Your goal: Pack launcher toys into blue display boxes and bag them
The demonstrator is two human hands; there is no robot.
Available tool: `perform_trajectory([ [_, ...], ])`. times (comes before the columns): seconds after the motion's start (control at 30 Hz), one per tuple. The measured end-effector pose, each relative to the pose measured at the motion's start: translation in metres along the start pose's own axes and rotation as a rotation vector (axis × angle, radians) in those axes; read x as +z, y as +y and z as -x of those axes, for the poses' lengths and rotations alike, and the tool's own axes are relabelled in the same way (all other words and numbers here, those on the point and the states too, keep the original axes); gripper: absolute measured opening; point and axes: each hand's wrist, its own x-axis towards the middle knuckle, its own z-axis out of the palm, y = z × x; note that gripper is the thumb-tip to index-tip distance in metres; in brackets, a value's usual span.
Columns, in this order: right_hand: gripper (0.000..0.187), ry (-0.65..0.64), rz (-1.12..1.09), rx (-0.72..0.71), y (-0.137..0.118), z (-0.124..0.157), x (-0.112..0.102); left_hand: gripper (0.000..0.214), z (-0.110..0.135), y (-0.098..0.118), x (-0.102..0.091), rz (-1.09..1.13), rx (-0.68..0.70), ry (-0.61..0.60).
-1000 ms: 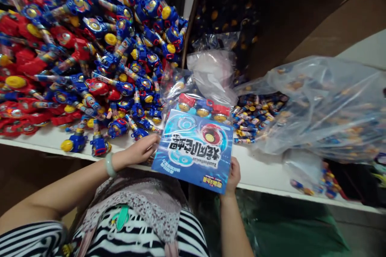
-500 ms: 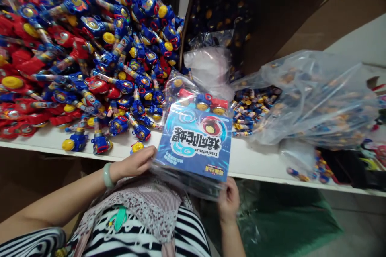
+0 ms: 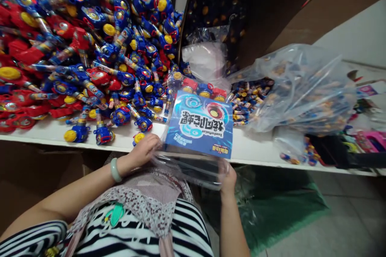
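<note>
A blue printed display box (image 3: 199, 128) lies inside a clear plastic bag (image 3: 193, 170) at the table's front edge, its lettering upside down to me. Red and blue toys (image 3: 205, 89) show at the box's far end. My left hand (image 3: 147, 149) pinches the bag's near left corner, fingers closed. On the other side, my right hand (image 3: 228, 176) grips the near right edge of the bag, its fingers partly hidden behind the film. The bag's near end hangs loose over the table edge between both hands.
A big heap of blue and red toys (image 3: 99, 52) covers the table's left side. To the right, a large clear bag (image 3: 304, 92) holds many small candy-like pieces. Folded white plastic (image 3: 205, 60) sits behind the box. Below the table lies a green sack (image 3: 283, 204).
Both hands and the bagged box have moved slightly away from my body, farther onto the table. More of the bag's loose near end shows between my hands.
</note>
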Motion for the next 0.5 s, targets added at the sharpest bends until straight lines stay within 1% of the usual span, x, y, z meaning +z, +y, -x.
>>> perform_trajectory([
  [0.03,0.049,-0.005,-0.026,0.028,-0.003,0.002,-0.003,0.02,0.0,0.0,-0.004,0.061,0.034,-0.022],
  [0.07,0.049,-0.009,-0.061,0.062,-0.007,0.005,-0.006,0.02,0.001,0.001,-0.007,0.108,0.068,-0.069],
  [0.13,0.05,-0.004,-0.134,0.126,-0.014,0.009,-0.008,0.018,0.003,0.001,-0.012,0.136,0.122,-0.195],
  [0.17,0.05,0.005,-0.16,0.147,-0.017,0.01,-0.007,0.018,0.003,0.001,-0.012,0.122,0.127,-0.244],
  [0.23,0.047,0.035,-0.181,0.165,-0.023,0.008,-0.001,0.015,0.003,-0.001,-0.005,0.093,0.087,-0.27],
  [0.3,0.044,0.089,-0.204,0.181,-0.03,0.006,0.012,0.014,-0.001,-0.006,0.01,0.12,0.007,-0.212],
  [0.4,0.042,0.2,-0.297,0.204,-0.045,0.0,0.036,0.019,-0.019,-0.013,0.032,0.22,-0.084,-0.046],
  [0.47,0.039,0.27,-0.382,0.213,-0.056,-0.005,0.049,0.021,-0.035,-0.015,0.039,0.273,-0.112,0.046],
  [0.5,0.037,0.3,-0.424,0.217,-0.062,-0.008,0.053,0.021,-0.044,-0.013,0.039,0.297,-0.125,0.079],
])
